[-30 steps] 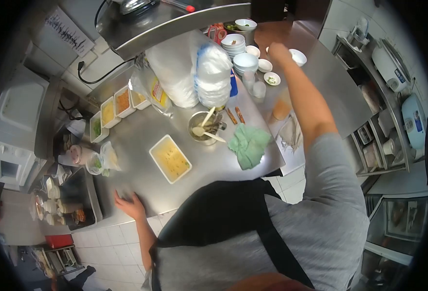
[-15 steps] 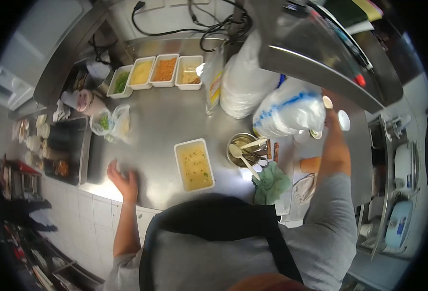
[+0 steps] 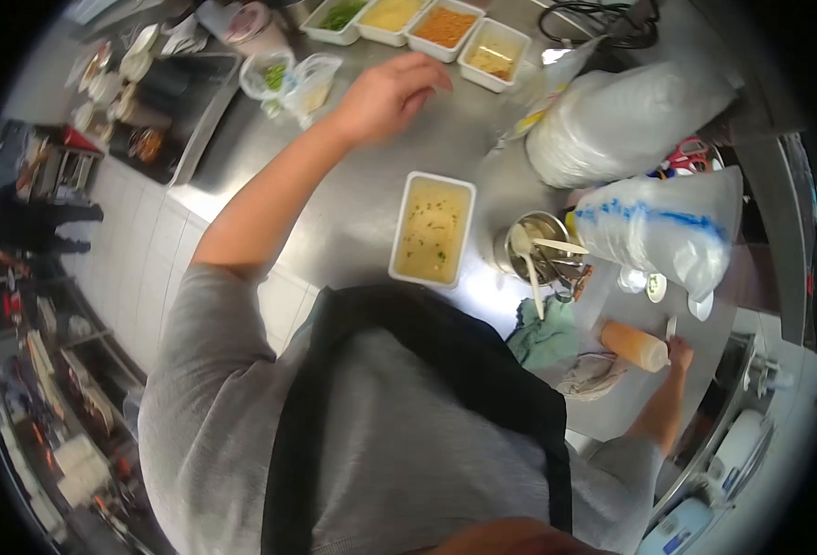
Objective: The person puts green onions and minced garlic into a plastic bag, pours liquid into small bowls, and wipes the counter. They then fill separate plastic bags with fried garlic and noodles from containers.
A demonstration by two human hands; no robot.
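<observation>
My left hand (image 3: 395, 97) hovers over the steel counter just in front of the white tubs, fingers loosely bent, thumb apart, nothing visible in it. Closest to it are the tub of orange crumbly food (image 3: 443, 29) and the tub of pale yellowish food (image 3: 494, 57). At the right, the fingers of my right hand (image 3: 680, 354) are closed at a small white object (image 3: 671, 326) too small to name. Beside that hand lies a squeeze bottle of orange sauce (image 3: 632, 345). A white tub of yellowish liquid with green bits (image 3: 433, 229) stands before me.
A metal pot with spoons (image 3: 540, 242) stands right of the liquid tub, near a green cloth (image 3: 545, 333). Large plastic-wrapped bundles (image 3: 612, 125) crowd the back right. A dark tray (image 3: 186, 139) sits at the left. Another person (image 3: 43, 222) stands far left.
My left hand has moved forward from the counter's front edge to near the tubs. My right hand has come back from the small cups to beside the sauce bottle. The view has turned.
</observation>
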